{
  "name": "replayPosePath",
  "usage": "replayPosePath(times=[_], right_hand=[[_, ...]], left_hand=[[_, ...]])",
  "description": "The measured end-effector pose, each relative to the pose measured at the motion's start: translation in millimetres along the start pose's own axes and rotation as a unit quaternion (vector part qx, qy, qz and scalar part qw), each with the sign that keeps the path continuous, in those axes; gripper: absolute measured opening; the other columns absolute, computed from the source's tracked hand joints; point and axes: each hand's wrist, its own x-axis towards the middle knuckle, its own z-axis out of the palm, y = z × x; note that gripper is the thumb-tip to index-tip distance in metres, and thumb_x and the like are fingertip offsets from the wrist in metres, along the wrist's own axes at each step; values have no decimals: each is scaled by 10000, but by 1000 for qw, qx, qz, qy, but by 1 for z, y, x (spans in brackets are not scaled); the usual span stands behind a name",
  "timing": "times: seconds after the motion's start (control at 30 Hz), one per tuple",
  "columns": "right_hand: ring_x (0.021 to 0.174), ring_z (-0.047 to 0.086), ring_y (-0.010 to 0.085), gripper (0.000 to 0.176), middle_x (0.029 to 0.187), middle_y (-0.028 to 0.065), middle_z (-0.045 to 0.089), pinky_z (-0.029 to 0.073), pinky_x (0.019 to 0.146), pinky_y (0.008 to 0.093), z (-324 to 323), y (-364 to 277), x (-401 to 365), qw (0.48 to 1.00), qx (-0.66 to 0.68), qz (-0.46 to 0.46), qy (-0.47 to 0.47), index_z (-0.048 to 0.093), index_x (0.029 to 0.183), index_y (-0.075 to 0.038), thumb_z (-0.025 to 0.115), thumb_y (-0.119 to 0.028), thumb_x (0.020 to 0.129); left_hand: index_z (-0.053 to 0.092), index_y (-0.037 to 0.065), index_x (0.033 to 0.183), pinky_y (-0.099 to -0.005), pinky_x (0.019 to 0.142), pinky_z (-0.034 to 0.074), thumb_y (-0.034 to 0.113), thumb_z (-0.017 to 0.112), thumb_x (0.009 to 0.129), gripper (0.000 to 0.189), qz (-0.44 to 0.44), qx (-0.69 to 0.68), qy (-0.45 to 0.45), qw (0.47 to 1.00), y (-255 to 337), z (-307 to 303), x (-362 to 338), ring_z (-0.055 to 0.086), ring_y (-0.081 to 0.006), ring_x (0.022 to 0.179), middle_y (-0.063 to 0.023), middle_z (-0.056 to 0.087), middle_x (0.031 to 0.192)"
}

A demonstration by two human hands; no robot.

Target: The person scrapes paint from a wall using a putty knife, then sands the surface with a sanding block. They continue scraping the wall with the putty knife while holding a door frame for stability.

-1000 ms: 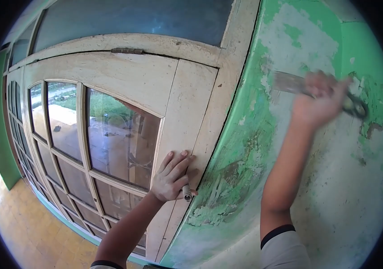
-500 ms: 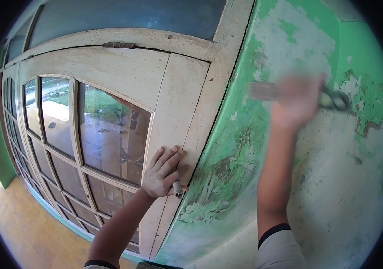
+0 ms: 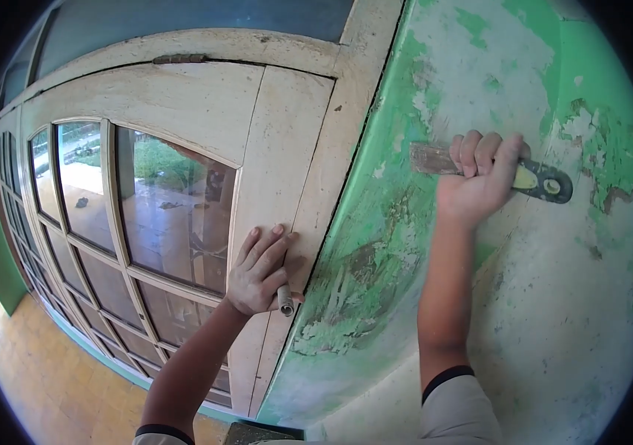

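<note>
Scraper (image 3: 432,159) lower on wall (image 3: 539,311) than second ago, right grip (image 3: 481,178) wrapped round it; left grip (image 3: 256,280) unclear.

Scraper (image 3: 431,159): flat, stained blade pointing left, black-and-yellow handle with end hole, tilted slightly, before wall (image 3: 376,252). Wall: green paint flaking, pale patches exposed.
</note>
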Motion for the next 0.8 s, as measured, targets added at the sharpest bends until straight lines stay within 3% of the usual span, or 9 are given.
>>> replayPosePath(times=[0.2, 0.27, 0.3, 0.33, 0.43, 0.5, 0.6, 0.73, 0.8], right_hand=[[454, 262, 75, 322, 543, -46, 255, 240, 434, 239, -19, -28, -6, 976, 195, -70, -72, 312, 693, -154, 443, -255, 970], [449, 253, 71, 323, 545, -53, 256, 232, 436, 225, -16, -4, -12, 983, 107, 29, 145, 306, 700, -156, 441, -262, 973], [450, 238, 70, 322, 544, -51, 256, 235, 435, 227, -17, 20, -16, 986, 126, 103, 26, 306, 711, -154, 447, -277, 973], [452, 229, 65, 318, 538, -54, 248, 237, 429, 234, -4, 22, -23, 967, 173, 186, 11, 309, 720, -152, 449, -284, 973], [451, 215, 70, 316, 527, -58, 228, 226, 434, 237, -12, -4, -25, 974, 165, 147, 54, 305, 722, -156, 453, -278, 973], [451, 216, 72, 325, 518, -56, 225, 218, 434, 248, -25, -27, -20, 974, 211, -76, 34, 290, 711, -169, 462, -262, 971], [456, 227, 65, 362, 518, -62, 244, 235, 443, 232, -5, -7, -8, 997, 11, -10, 72, 310, 664, -192, 426, -322, 981], [445, 237, 77, 358, 521, -64, 242, 231, 442, 239, -27, -43, -8, 981, 171, -87, -39, 299, 679, -191, 420, -333, 985], [458, 222, 97, 405, 519, -49, 218, 242, 479, 252, -30, -20, -8, 976, 206, -56, -41, 281, 662, -163, 405, -376, 984]], left_hand=[[677, 112, 983, -512, 1049, 301, 635, 447, 823, 593, -3, 20, -18, 1000, -2, -1, -1, 484, -359, 1208, -181, 558, 1211], [684, 109, 970, -514, 1046, 304, 640, 454, 813, 599, -3, 21, -7, 1000, 0, 1, -1, 487, -363, 1203, -185, 559, 1208], [684, 109, 970, -514, 1046, 304, 640, 454, 813, 599, -2, 18, -14, 1000, 1, 1, -1, 487, -363, 1203, -185, 559, 1208], [685, 109, 966, -514, 1044, 307, 641, 455, 811, 600, 0, 17, -13, 1000, 1, 1, -1, 487, -364, 1203, -185, 559, 1208], [680, 106, 908, -501, 1048, 308, 610, 509, 776, 549, 0, 22, -12, 1000, 0, -2, 0, 484, -351, 1212, -174, 557, 1221], [682, 107, 865, -486, 1057, 302, 583, 560, 746, 506, -2, 17, -12, 1000, 0, -3, 0, 482, -332, 1220, -161, 555, 1236], [675, 105, 841, -485, 1058, 300, 589, 558, 751, 506, -8, 2, 0, 1000, 0, -1, 1, 482, -330, 1221, -159, 554, 1240], [678, 108, 861, -486, 1045, 318, 598, 551, 757, 518, -4, 12, 2, 1000, 0, -1, 1, 491, -337, 1210, -163, 553, 1240], [681, 110, 907, -495, 1048, 310, 622, 501, 783, 556, -5, 15, -6, 1000, -2, 0, -1, 491, -345, 1206, -171, 559, 1221]])
